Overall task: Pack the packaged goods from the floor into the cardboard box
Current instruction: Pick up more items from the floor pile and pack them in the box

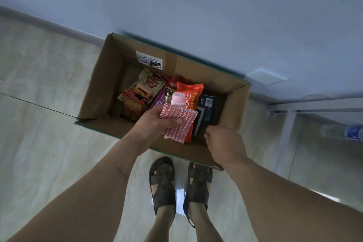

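Observation:
An open cardboard box [110,76] stands on the floor against the wall, in front of my feet. Inside lie several snack packets [151,82], an orange packet [191,92], a dark blue box [207,108] and a pink-capped bottle [177,99]. My left hand [157,122] is over the box's near side, shut on a pink and silver scouring pad [178,122]. My right hand [225,143] is closed over the box's near right rim; whether it grips the cardboard I cannot tell.
My sandalled feet [180,184] stand just behind the box. A white metal frame [288,124] rises at the right, with a plastic water bottle [351,133] lying beyond it. Pale tiled floor [39,104] spreads to the left.

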